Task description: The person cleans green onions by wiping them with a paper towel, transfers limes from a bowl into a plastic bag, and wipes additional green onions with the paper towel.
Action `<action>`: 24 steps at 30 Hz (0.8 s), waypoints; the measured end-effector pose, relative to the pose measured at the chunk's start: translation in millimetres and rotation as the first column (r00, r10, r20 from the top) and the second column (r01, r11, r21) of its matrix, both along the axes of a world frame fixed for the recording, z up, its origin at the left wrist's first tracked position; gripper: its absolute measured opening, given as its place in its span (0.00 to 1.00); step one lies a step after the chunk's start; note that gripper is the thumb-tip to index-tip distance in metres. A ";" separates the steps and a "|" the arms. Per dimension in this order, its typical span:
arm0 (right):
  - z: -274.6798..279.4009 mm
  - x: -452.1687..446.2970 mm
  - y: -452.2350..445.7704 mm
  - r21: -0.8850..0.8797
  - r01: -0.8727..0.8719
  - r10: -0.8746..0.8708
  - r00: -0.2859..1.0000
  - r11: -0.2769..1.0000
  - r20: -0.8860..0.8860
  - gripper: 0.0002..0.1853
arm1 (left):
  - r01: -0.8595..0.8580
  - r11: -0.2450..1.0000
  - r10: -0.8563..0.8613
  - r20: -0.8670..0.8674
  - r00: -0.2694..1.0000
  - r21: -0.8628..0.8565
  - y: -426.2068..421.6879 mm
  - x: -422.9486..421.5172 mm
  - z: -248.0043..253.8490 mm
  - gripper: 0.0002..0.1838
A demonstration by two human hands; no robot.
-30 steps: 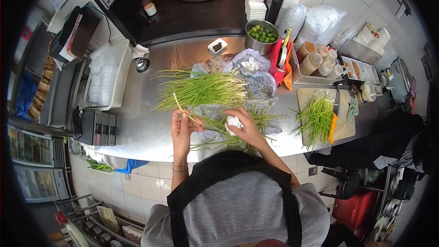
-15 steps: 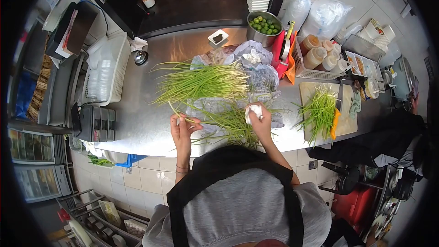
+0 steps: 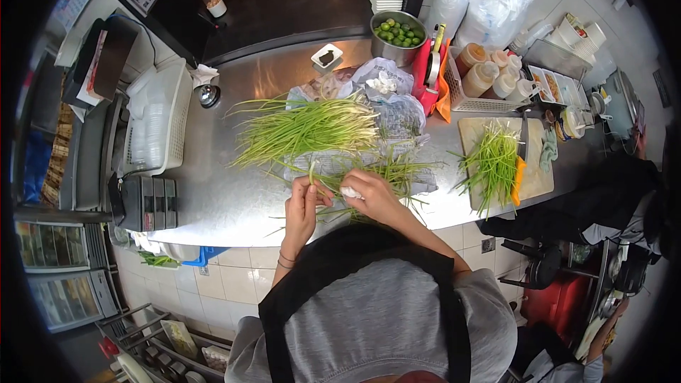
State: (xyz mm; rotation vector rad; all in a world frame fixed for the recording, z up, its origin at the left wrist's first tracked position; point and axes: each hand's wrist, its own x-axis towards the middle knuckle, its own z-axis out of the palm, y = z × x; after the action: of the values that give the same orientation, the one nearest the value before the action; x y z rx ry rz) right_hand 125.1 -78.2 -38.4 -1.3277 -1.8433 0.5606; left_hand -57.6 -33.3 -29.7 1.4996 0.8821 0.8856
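Observation:
My left hand (image 3: 305,206) is closed on a green stalk, whose pale end sticks up above the fingers. Close to its right, my right hand (image 3: 371,197) is closed around a crumpled white tissue (image 3: 350,192). A large bunch of green stalks (image 3: 308,131) lies on plastic and paper just beyond both hands. Looser, thinner greens (image 3: 397,170) are spread under and behind my right hand. Farther right, cut green stalks (image 3: 493,163) rest on a cutting board (image 3: 543,183), beside a knife with an orange handle (image 3: 518,179).
A pot of green limes (image 3: 399,34) stands at the back, left of a basket of sauce bottles (image 3: 486,104). At the left are a white basket of plastic containers (image 3: 174,124) and a bell (image 3: 208,96). People in dark clothes (image 3: 596,191) are at the right.
My right hand has come back leftward with the tissue, close to my left hand. My left hand has moved right with the stalk. Another person's arm now shows at the lower right.

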 end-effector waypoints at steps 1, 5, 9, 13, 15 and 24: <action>-5.3 -1.9 0.1 -0.052 0.064 -0.070 0.992 0.997 -0.110 0.15 | 0.002 1.000 -0.002 0.011 1.000 -0.006 -1.3 0.4 -2.2 0.08; -20.8 0.5 0.7 -0.252 0.255 -0.338 0.860 0.934 -0.383 0.11 | -0.034 0.997 0.039 0.077 0.996 -0.065 -5.1 0.4 -0.8 0.07; -28.7 22.9 -5.9 -0.233 0.342 -0.333 0.940 0.910 0.078 0.09 | -0.080 0.985 0.100 0.127 0.987 -0.155 0.9 -6.2 6.7 0.07; -25.8 34.2 -8.2 -0.197 0.229 -0.229 0.973 0.953 0.026 0.10 | -0.027 0.986 0.039 0.071 0.997 -0.163 9.2 -5.7 7.5 0.06; -16.3 39.0 -8.4 -0.089 0.062 -0.081 0.969 0.994 -0.235 0.10 | 0.027 0.991 -0.020 0.052 0.998 -0.128 12.5 4.8 9.5 0.06; 46.4 88.2 -43.1 -0.205 0.241 -0.295 0.908 0.949 -0.298 0.08 | 0.453 0.853 -0.326 -0.412 0.851 0.260 15.5 82.3 82.9 0.19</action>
State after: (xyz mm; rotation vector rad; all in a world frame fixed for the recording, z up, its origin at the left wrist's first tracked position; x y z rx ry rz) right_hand 213.3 -121.3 8.1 -1.4687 -1.3422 0.7455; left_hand 24.7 -17.8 53.2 2.1111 0.6418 0.4788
